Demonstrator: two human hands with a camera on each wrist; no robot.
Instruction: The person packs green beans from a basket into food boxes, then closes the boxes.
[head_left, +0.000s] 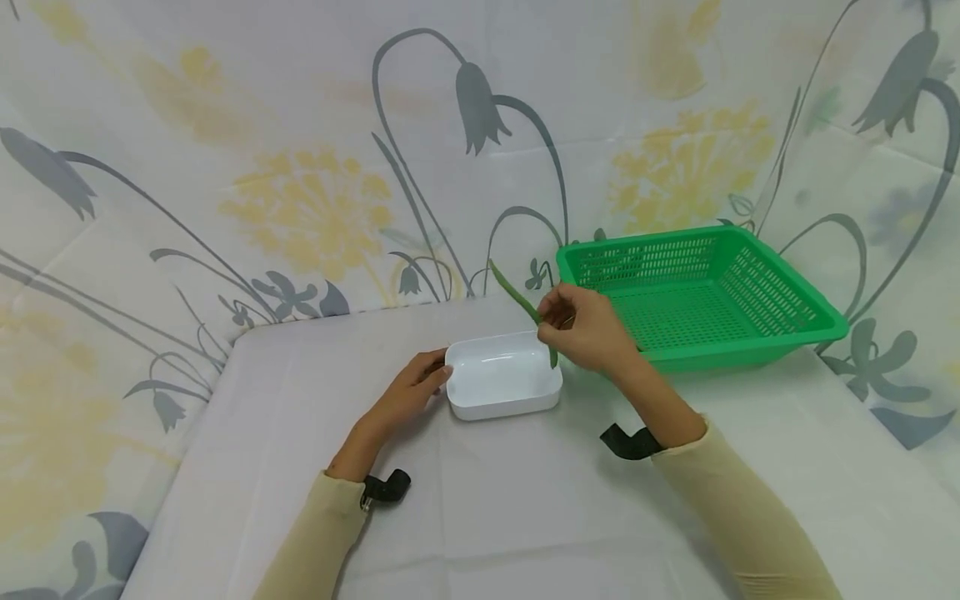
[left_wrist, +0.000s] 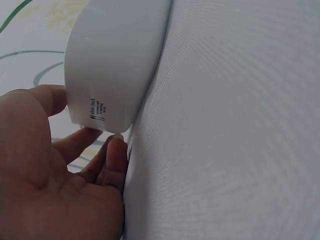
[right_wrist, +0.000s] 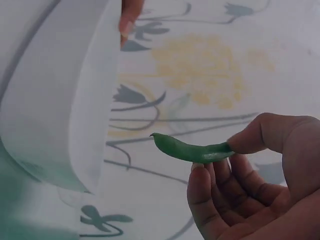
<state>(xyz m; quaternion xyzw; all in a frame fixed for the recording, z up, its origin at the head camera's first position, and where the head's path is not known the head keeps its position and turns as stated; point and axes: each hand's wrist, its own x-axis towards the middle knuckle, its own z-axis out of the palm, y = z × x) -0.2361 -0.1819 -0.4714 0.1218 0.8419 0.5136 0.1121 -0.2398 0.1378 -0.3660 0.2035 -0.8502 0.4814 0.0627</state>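
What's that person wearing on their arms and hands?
The left sleeve and right sleeve are beige. A black, bent left gadget and a similar right gadget poke out at their ends. The left hand and right hand wear no gloves.

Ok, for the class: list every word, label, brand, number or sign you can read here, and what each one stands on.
Larger print on the end of the dish: perhaps ends "pack"; too blurred to be sure.
Smaller lines beside it: too small and blurred to read.
Basket, bean: none seen.
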